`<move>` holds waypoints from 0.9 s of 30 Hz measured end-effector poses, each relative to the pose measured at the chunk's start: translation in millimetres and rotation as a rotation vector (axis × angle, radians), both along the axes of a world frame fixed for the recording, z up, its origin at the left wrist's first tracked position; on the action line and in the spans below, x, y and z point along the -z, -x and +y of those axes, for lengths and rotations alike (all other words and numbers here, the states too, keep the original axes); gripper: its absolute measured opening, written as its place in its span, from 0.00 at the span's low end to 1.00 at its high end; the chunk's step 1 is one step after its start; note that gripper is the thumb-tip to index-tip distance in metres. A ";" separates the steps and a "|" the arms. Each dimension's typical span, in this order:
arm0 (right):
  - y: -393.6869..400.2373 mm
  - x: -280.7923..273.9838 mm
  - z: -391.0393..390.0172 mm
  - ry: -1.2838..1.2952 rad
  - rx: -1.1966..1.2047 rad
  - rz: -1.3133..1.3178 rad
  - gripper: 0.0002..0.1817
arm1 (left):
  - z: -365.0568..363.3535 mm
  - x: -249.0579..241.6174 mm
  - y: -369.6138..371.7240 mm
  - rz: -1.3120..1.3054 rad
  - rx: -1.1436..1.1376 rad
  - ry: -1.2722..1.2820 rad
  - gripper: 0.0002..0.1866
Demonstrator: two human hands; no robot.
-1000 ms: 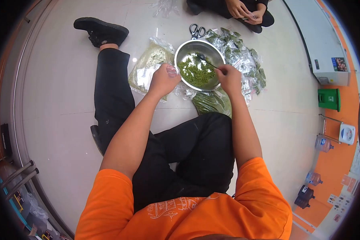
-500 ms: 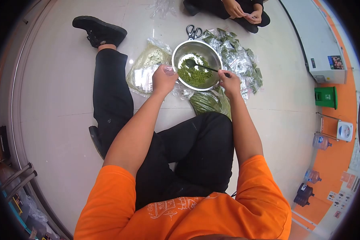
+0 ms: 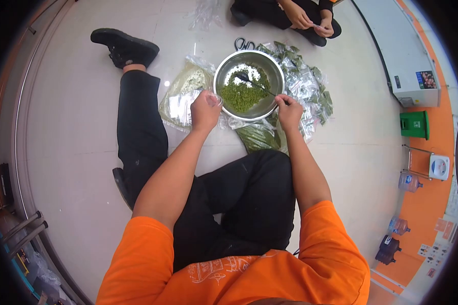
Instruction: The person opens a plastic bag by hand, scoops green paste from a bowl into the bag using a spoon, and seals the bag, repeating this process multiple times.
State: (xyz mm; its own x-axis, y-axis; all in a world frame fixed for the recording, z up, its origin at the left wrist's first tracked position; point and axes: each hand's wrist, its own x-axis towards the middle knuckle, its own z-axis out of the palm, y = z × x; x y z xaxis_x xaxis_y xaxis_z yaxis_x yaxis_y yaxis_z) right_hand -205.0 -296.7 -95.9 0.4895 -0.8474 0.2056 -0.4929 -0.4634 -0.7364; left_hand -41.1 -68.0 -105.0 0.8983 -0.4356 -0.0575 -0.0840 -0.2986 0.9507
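Note:
A steel bowl [image 3: 278, 71] of chopped green leaves [image 3: 241, 96] sits in front of me. In my right hand [image 3: 290, 112] is the handle of a black spoon [image 3: 254, 84], whose head lies over the leaves inside the bowl. My left hand [image 3: 205, 111], at the bowl's left rim, is closed around a small clear plastic bag [image 3: 213, 99]. Beneath that hand lies a larger clear bag [image 3: 180, 104] with small flat packets and pale contents. Against the bowl's near side rests a bag of green leaves [image 3: 259, 136].
Small clear packets and dark green pieces [image 3: 305, 86] are heaped right of the bowl. Scissors [image 3: 240, 43] lie behind it, partly covered by the rim. Another person's hands [image 3: 310, 23] hold something small at the top. My outstretched leg [image 3: 141, 117] is on the left.
The bowl appears larger and covers more of the scissors. The spoon's head sits slightly farther up inside it, and my right hand is a little lower in view. Both hands keep their hold.

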 end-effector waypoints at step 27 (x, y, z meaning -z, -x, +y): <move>0.5 5.2 9.1 -0.027 -0.053 -0.169 0.06 | 4.9 -16.6 -0.3 -0.020 0.011 -0.114 0.12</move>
